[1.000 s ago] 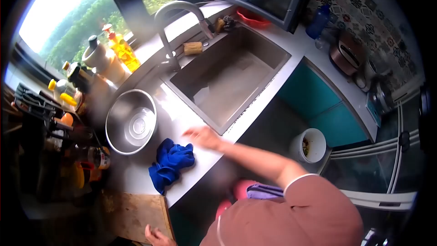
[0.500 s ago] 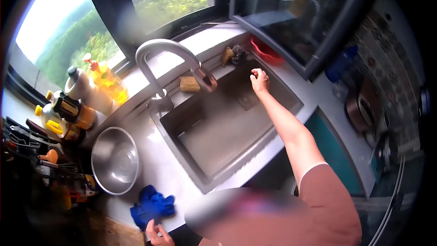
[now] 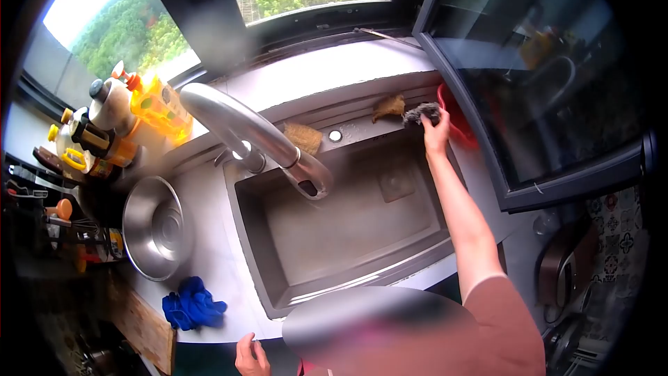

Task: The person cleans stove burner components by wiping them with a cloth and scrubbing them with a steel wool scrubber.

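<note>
My right hand [image 3: 436, 134] reaches across the sink [image 3: 334, 230] to its far right corner. Its fingers are closed on a dark grey steel wool scrubber [image 3: 419, 114] on the back ledge. Just left of the scrubber lies a worn yellowish-brown sponge [image 3: 389, 107]. A red basin [image 3: 456, 120] stands to the right of the hand, partly hidden by the window frame. My left hand [image 3: 252, 356] is low at the counter's front edge, fingers apart and holding nothing. Closest to it is a crumpled blue cloth [image 3: 194, 304] on the counter.
A curved faucet [image 3: 257, 132] arches over the sink, with another sponge [image 3: 302, 138] behind it. On the left stand a steel bowl [image 3: 154, 228] and several bottles [image 3: 161, 106]. An open window sash [image 3: 463, 83] juts in at the right, close to my right arm.
My right hand has moved from above the sink to the back right corner and closed on the scrubber. The view has shifted; my left hand still holds nothing.
</note>
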`<state>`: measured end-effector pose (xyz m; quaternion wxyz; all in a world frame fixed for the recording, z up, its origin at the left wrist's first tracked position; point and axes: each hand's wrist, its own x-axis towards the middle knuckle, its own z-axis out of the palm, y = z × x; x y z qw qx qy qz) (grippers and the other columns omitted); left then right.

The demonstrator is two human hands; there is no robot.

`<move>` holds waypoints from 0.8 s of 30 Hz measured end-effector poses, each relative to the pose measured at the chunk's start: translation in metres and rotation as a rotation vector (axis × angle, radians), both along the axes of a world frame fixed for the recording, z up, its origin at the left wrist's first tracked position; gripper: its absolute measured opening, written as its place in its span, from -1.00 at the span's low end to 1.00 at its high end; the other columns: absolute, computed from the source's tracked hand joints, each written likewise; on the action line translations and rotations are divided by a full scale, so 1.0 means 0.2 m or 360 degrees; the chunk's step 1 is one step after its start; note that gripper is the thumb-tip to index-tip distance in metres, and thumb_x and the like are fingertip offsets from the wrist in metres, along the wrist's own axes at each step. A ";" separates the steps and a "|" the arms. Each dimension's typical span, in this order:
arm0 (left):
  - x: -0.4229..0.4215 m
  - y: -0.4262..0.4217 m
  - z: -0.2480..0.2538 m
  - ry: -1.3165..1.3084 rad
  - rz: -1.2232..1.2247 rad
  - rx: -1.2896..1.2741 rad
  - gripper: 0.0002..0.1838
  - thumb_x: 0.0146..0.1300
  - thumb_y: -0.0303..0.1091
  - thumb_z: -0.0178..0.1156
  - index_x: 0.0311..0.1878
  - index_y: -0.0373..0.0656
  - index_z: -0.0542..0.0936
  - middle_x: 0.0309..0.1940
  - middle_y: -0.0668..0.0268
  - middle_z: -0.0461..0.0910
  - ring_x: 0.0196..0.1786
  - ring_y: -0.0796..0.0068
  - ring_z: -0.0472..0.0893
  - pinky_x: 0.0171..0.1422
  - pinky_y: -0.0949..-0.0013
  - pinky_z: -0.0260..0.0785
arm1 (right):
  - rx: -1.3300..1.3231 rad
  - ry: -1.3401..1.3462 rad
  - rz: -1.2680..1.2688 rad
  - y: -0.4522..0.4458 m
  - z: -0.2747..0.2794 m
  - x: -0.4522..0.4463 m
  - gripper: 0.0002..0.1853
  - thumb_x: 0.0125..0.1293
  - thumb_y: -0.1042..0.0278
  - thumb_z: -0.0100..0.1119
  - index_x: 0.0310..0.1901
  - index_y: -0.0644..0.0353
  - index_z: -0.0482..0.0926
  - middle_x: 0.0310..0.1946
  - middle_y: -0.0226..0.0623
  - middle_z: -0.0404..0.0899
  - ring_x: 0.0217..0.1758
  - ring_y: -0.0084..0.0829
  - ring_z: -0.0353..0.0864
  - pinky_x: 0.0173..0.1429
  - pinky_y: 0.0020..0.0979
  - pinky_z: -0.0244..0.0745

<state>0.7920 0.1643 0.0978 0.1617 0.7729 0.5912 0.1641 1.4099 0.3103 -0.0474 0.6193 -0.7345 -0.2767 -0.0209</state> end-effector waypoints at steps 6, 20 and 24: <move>-0.04 -0.06 -0.12 0.0035 -0.0154 0.0009 -0.76 0.13 -0.63 0.15 -0.10 -0.25 0.52 -0.25 0.04 0.58 -0.19 0.03 0.61 -0.12 0.23 0.47 | -0.0162 0.0357 0.0476 -0.47 0.27 -0.38 -0.61 0.20 0.52 0.19 0.08 0.18 0.40 -0.14 -0.40 0.55 -0.10 -0.56 0.53 0.00 -0.49 0.45; -0.86 -0.38 0.07 -0.1030 0.0067 0.0398 -0.59 0.08 -0.48 0.31 0.04 -0.15 0.53 0.04 0.14 0.51 0.00 0.17 0.55 0.04 0.27 0.46 | -0.0055 0.2169 0.2556 -0.72 0.76 -2.79 -0.23 0.16 0.07 0.23 0.33 0.24 0.16 0.10 0.03 0.44 0.13 -0.12 0.50 0.23 -0.14 0.40; -1.37 -0.64 0.17 -0.0843 0.0173 0.0743 -0.46 -0.02 -0.37 0.39 0.10 -0.07 0.51 0.15 0.14 0.41 0.10 0.12 0.47 0.15 0.19 0.39 | -0.0330 0.2598 0.2808 -0.86 0.71 -3.64 -0.24 0.16 0.09 0.23 0.34 0.21 0.16 0.07 -0.08 0.46 0.10 -0.18 0.50 0.19 -0.19 0.44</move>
